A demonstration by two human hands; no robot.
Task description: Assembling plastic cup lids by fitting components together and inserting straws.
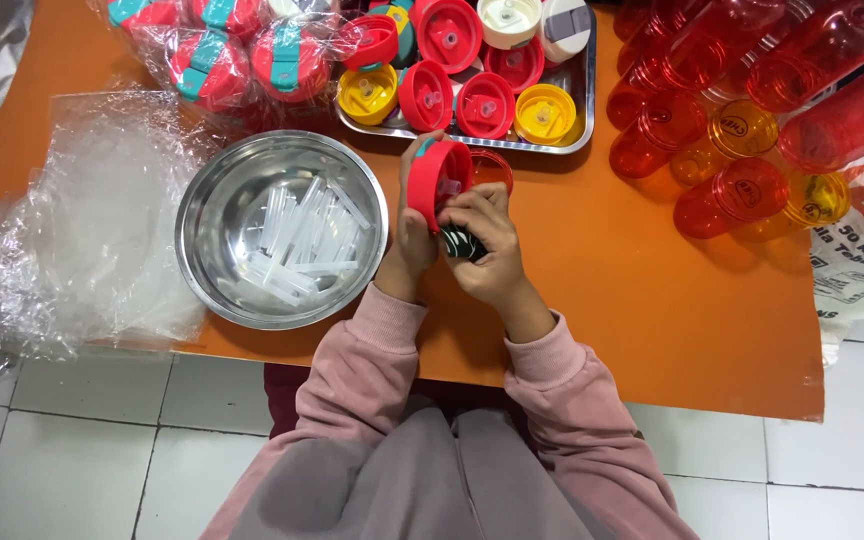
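My left hand (pixel 412 245) grips a red round bottle lid (pixel 437 175), held on edge over the orange table (pixel 632 290). My right hand (pixel 487 240) is closed against the lid's underside, fingers pressing near its inner part. A dark green and white piece (pixel 464 243) shows between the two hands. A red translucent bottle (pixel 492 168) stands just behind the lid, mostly hidden by it. Both sleeves are pink.
A steel bowl (pixel 214 200) left of the hands holds several clear plastic straws. A metal tray (pixel 577 100) of red, yellow and white lids sits behind. Red and yellow bottles (pixel 742 190) lie at right, wrapped lids (pixel 212 70) and clear plastic bags (pixel 82 230) at left.
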